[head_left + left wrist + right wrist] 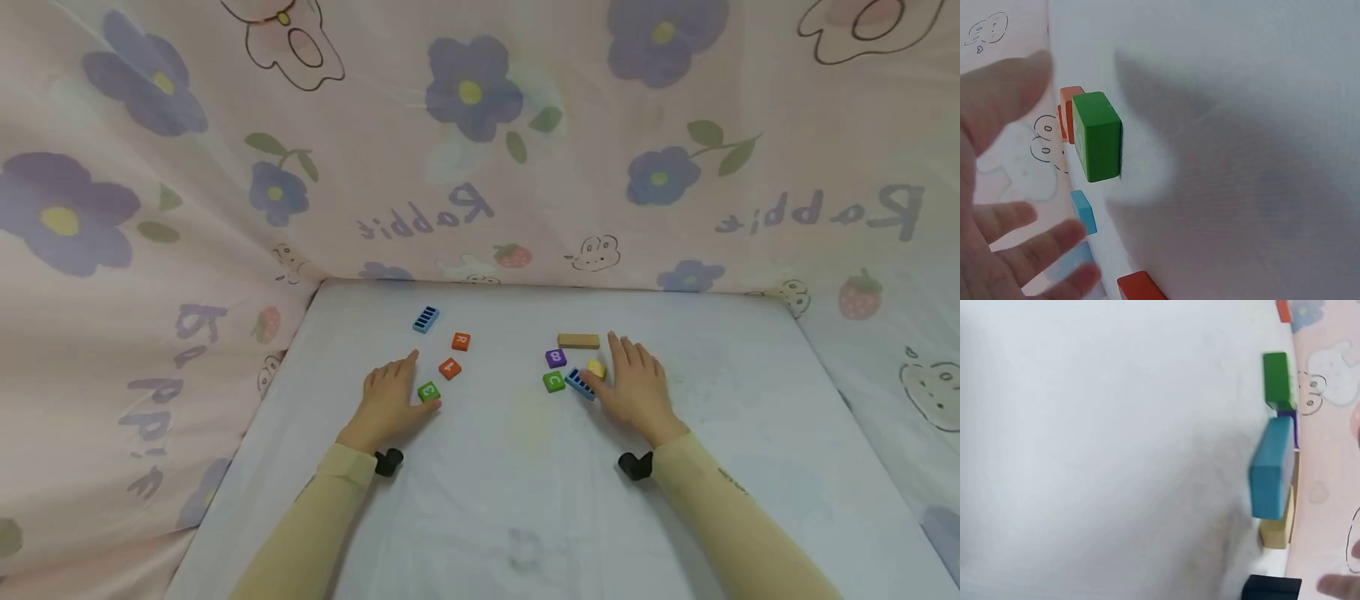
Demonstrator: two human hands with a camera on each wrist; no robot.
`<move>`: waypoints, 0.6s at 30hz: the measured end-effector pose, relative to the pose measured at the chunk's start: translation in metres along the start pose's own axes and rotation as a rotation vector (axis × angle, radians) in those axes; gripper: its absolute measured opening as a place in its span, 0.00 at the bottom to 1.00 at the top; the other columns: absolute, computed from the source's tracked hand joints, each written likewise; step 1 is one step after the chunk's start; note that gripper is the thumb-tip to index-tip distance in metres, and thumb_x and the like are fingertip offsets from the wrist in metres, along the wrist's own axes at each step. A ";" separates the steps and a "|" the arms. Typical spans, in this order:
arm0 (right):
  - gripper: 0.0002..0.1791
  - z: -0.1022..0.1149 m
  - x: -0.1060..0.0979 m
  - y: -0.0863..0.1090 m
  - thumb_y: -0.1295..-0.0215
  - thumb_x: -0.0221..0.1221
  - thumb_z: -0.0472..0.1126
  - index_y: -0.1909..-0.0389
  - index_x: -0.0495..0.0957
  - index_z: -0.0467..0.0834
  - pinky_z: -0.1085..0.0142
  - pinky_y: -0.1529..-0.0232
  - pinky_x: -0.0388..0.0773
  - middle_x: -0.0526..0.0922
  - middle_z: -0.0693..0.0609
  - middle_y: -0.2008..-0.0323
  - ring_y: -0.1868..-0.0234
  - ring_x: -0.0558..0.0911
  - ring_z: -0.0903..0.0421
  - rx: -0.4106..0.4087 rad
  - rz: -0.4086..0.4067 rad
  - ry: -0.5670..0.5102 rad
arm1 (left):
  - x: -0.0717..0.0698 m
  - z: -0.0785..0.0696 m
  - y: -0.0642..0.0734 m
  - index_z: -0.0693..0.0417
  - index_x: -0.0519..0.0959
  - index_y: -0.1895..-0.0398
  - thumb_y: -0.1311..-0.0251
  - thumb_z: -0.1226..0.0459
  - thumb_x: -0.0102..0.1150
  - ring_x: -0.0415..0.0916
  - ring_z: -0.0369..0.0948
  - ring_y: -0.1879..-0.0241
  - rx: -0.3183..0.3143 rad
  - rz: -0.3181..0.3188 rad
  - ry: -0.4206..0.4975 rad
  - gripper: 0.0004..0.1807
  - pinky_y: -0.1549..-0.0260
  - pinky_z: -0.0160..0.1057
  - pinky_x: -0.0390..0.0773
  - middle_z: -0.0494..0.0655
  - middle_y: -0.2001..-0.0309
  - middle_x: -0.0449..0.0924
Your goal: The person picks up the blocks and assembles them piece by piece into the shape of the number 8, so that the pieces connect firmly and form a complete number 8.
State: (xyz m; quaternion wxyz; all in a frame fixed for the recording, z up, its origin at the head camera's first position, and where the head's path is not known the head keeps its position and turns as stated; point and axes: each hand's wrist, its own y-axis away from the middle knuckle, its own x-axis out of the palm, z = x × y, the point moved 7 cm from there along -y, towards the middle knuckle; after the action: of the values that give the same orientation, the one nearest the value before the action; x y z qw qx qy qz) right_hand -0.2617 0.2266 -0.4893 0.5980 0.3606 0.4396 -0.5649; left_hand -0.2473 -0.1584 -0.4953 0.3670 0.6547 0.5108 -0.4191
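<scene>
My left hand [386,400] has its fingers spread, its thumb beside a green number tile [428,392]. The left wrist view shows a gap between the thumb and that green tile [1102,137]. Two orange tiles [461,342] [450,368] lie beyond. My right hand [633,387] is spread too, its thumb tip over or beside a blue block with dark bars [580,383]; contact is unclear. A yellow tile [597,368] is partly hidden by that hand. Nearby lie a purple tile [556,357], a green letter tile [553,382] and a tan wooden bar [578,341].
Another blue barred block [426,319] lies at the back left of the white tabletop [480,500]. A red block [1140,286] shows in the left wrist view, a black block [1270,587] in the right wrist view. Printed cloth [480,167] hangs behind and at the sides.
</scene>
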 end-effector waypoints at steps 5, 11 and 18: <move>0.54 -0.010 0.006 -0.023 0.36 0.51 0.69 0.24 0.42 0.38 0.38 0.36 0.51 0.55 0.29 0.31 0.32 0.56 0.30 0.040 0.113 -0.128 | 0.006 0.004 -0.004 0.56 0.62 0.29 0.48 0.44 0.68 0.66 0.54 0.41 -0.008 0.025 0.010 0.47 0.44 0.57 0.54 0.56 0.37 0.70; 0.54 -0.024 0.013 -0.047 0.37 0.53 0.68 0.25 0.42 0.38 0.38 0.37 0.53 0.55 0.28 0.31 0.32 0.56 0.31 0.103 0.230 -0.224 | 0.008 0.008 -0.004 0.53 0.70 0.35 0.50 0.47 0.71 0.69 0.49 0.48 -0.046 0.036 0.040 0.41 0.46 0.54 0.54 0.52 0.42 0.75; 0.46 -0.030 0.015 -0.063 0.36 0.59 0.61 0.27 0.53 0.40 0.40 0.38 0.58 0.63 0.31 0.34 0.35 0.63 0.34 0.144 0.263 -0.286 | 0.008 0.009 -0.008 0.52 0.78 0.47 0.49 0.51 0.72 0.70 0.44 0.54 -0.041 0.039 0.081 0.28 0.45 0.53 0.52 0.45 0.52 0.78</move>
State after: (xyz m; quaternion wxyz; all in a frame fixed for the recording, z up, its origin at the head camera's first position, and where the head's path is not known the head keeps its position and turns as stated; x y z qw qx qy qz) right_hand -0.3278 0.2431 -0.5097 0.6957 0.3728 0.2580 -0.5571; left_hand -0.2558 -0.1618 -0.5063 0.3675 0.6735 0.5206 -0.3746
